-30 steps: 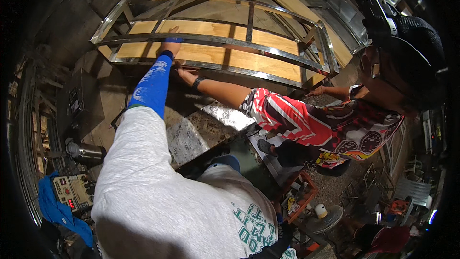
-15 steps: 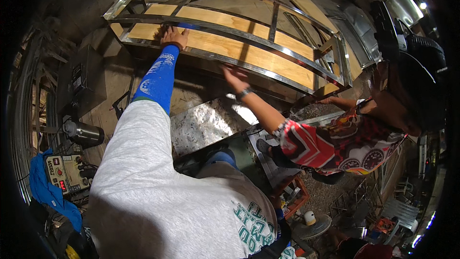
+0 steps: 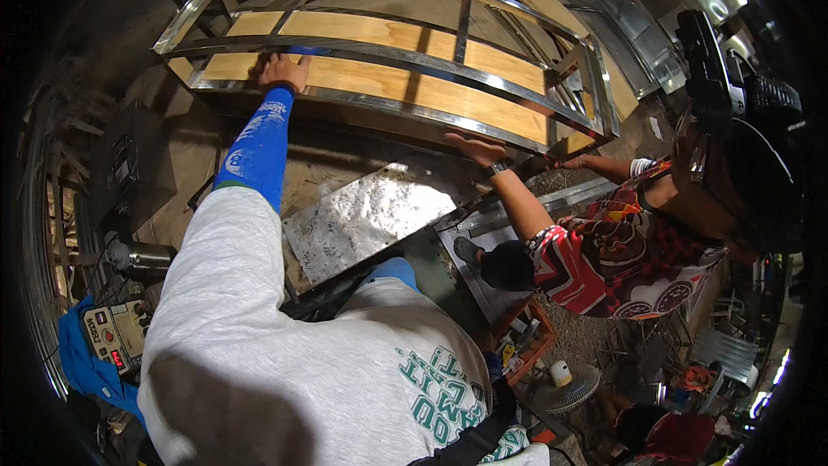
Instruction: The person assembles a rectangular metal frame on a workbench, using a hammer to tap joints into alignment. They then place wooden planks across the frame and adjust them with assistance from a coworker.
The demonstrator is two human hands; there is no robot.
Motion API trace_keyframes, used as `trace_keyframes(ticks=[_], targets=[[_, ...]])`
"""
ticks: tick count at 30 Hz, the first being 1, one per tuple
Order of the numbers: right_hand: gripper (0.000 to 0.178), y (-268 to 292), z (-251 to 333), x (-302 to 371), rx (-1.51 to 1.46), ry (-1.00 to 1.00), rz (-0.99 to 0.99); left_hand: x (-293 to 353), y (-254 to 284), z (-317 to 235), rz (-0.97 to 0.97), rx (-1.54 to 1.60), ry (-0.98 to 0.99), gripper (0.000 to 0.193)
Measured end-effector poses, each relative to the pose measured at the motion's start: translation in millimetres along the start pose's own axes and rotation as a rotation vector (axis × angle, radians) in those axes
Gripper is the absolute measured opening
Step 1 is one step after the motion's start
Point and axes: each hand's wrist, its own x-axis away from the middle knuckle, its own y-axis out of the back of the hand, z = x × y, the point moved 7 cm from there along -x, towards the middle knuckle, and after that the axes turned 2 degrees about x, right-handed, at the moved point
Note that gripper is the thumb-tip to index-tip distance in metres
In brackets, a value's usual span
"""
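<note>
My left hand [image 3: 285, 73] reaches forward, in a blue arm sleeve, and grips the near side of a long shiny metal frame [image 3: 414, 110]. Its fingers curl over the rail against a pale wooden board [image 3: 371, 79] set inside the frame; a blue patch shows beside the fingertips. My right hand is out of sight. A co-worker's open hand [image 3: 479, 148], palm up, is at the near lower rail toward the right end. Their other hand [image 3: 571, 161] is close to the frame's right corner.
A worn metal sheet [image 3: 366, 220] lies below the frame. Left are a dark metal box [image 3: 134, 164], a steel cylinder [image 3: 138, 259] and a control unit [image 3: 116, 336] with a blue cloth. An orange crate [image 3: 535, 341] and a fan [image 3: 565, 388] stand at lower right.
The view has shifted, so the frame sits farther left in the picture. My left hand keeps its place on the rail. The co-worker's near hand has moved right along the frame, palm turned up.
</note>
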Motion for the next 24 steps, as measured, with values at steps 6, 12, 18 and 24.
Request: trace_keyframes(ticks=[6,12,18,24], targets=[[0.04,64,-5,-1,-0.291,-0.141,0.191,24,-10,130,-0.012,-0.04,0.22,0.085],[0.054,127,24,-4,-0.574,-0.38,0.267,8,-15,107,-0.063,-0.026,0.169,0.083],[0.068,347,155,-68,-0.87,0.081,-0.078,16,-14,108,0.002,-0.048,0.206,0.085],[0.105,576,215,-119,-1.4,0.361,-0.419,10,-10,98,-0.037,-0.055,0.148,0.089]])
